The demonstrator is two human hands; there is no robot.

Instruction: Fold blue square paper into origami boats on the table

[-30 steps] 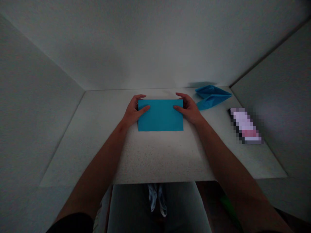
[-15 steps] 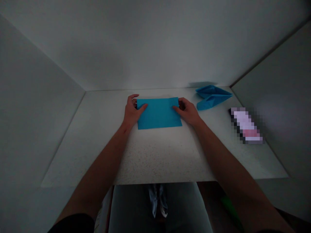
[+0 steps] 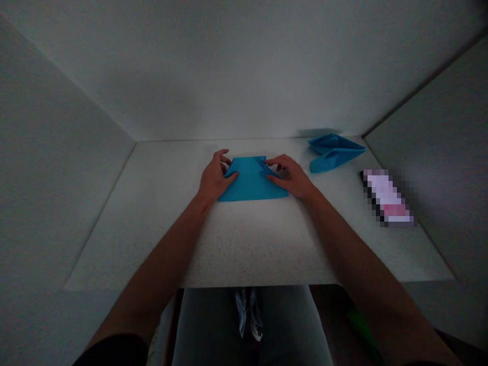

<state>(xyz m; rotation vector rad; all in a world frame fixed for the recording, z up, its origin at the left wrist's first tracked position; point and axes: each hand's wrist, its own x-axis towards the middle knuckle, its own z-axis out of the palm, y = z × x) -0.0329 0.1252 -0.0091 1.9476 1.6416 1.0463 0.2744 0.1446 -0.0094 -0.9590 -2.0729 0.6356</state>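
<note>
Top corners of blue paper (image 3: 250,182) folded inward; left hand (image 3: 214,178) and right hand (image 3: 292,176) apart, each pinching corner; creases need pressing. Paper boat (image 3: 335,151) at 2 o'clock.

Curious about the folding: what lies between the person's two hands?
In the head view, a blue paper sheet lies between the left hand and right hand, its upper corners folded inward, on a white speckled tabletop.

No writing, label or number can be read anywhere in the view. The pink-and-white object (image 3: 387,197) at the right of the frame is pixelated past reading, and the blue folded paper (image 3: 251,185) at centre shows no print.
</note>
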